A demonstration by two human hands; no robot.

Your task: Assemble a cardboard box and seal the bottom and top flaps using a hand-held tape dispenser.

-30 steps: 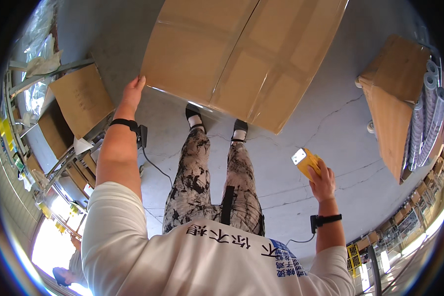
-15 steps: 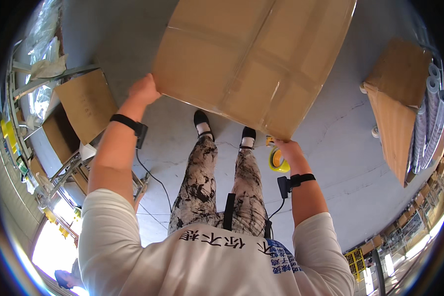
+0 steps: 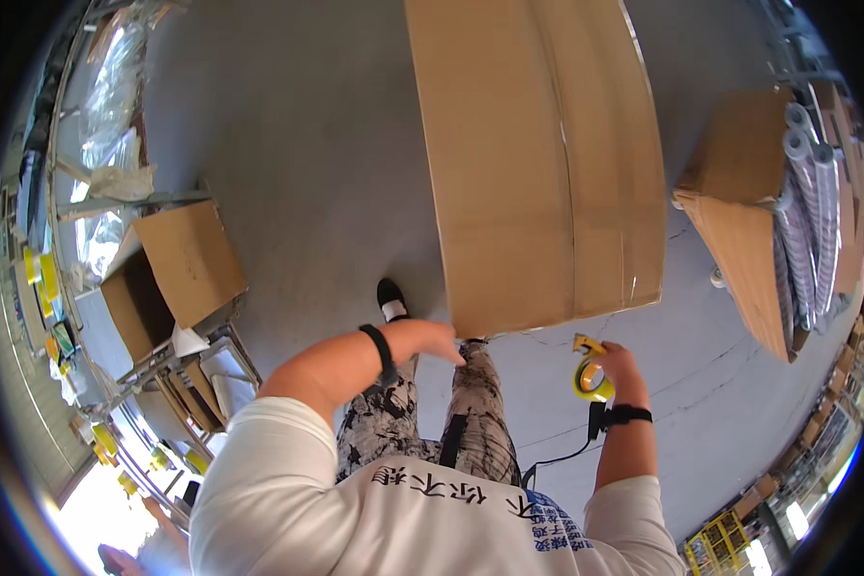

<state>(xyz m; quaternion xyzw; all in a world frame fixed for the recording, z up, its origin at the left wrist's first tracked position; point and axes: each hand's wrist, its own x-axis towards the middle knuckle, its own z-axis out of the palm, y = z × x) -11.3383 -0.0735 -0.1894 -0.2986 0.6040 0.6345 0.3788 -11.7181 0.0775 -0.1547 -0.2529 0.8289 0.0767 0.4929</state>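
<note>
A large brown cardboard box [image 3: 538, 163] with a taped seam along its length stands on the grey floor in front of me. My left hand [image 3: 434, 339], with a black wrist band, grips the box's near lower corner, its fingertips hidden by the edge. My right hand [image 3: 622, 363] holds a yellow tape dispenser [image 3: 588, 377] just below the box's near right corner, a little apart from the cardboard. My patterned trouser legs and one black shoe [image 3: 390, 298] show beneath the box.
An open cardboard box [image 3: 178, 264] sits on a metal rack [image 3: 206, 370] at the left. At the right stands a cardboard-covered stack [image 3: 739, 230] with white tubes [image 3: 804, 182] beside it. Shelving runs along the left rim. A black cable hangs from my right wrist.
The box has swung round so that its long side points away from me. My left hand slid from its left corner to the near edge. My right hand brought the tape dispenser in from the right.
</note>
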